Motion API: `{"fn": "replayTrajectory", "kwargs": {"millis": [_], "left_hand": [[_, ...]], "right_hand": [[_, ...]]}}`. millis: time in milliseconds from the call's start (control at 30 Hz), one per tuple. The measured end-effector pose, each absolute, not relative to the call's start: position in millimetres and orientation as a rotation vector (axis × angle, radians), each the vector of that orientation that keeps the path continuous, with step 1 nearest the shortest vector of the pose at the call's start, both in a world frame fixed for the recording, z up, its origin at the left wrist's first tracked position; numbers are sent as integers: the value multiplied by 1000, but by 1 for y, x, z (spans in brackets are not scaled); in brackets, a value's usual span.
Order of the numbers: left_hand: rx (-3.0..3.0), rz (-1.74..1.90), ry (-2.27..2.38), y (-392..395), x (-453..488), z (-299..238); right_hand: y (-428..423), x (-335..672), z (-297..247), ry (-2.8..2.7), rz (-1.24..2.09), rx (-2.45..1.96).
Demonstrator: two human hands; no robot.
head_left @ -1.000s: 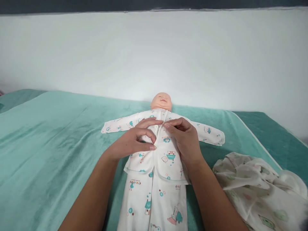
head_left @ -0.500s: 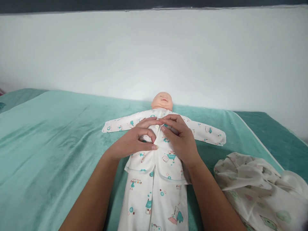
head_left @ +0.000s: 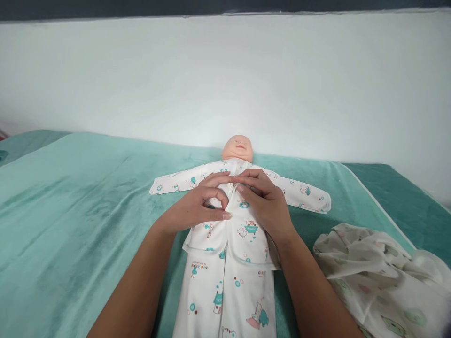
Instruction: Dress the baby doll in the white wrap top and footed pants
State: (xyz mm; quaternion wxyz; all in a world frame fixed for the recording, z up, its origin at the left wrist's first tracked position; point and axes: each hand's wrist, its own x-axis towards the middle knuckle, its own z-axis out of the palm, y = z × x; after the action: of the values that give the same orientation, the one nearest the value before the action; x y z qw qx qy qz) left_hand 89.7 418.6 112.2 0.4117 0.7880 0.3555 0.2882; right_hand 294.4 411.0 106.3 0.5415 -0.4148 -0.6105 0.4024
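A baby doll [head_left: 237,148] lies on its back in a white printed baby shirt [head_left: 249,241] and matching trousers [head_left: 246,300]. My left hand [head_left: 197,203] curves over the left side of the chest, its thumb and fingers closed on the shirt's front edge. On the other side of the front opening, my right hand [head_left: 268,199] has its fingers bent and the thumb drawn in, gripping the cloth near a small pale button [head_left: 230,186]. The fingertips of both hands nearly meet. What exactly lies beneath them is partly hidden. Both sleeves stretch out sideways.
A green fleece blanket [head_left: 88,211] covers the surface, with a darker green cloth [head_left: 405,188] at the right. A crumpled white printed cloth [head_left: 380,277] is heaped by my right forearm. Behind the doll's head rises a white wall [head_left: 225,80].
My right hand has shifted very slightly, its thumb now a touch farther right on the shirt. The left hand and the doll look almost the same.
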Motion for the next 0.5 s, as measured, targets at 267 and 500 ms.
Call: {"fn": "replayTrajectory", "kwargs": {"millis": [267,500], "left_hand": [[1949,754,873,417,91,113],[1987,748,885,416,90,114]], "right_hand": [[415,298,102,-1320,1051,-925],[410,300,113,-1166,1219,-853]]}}
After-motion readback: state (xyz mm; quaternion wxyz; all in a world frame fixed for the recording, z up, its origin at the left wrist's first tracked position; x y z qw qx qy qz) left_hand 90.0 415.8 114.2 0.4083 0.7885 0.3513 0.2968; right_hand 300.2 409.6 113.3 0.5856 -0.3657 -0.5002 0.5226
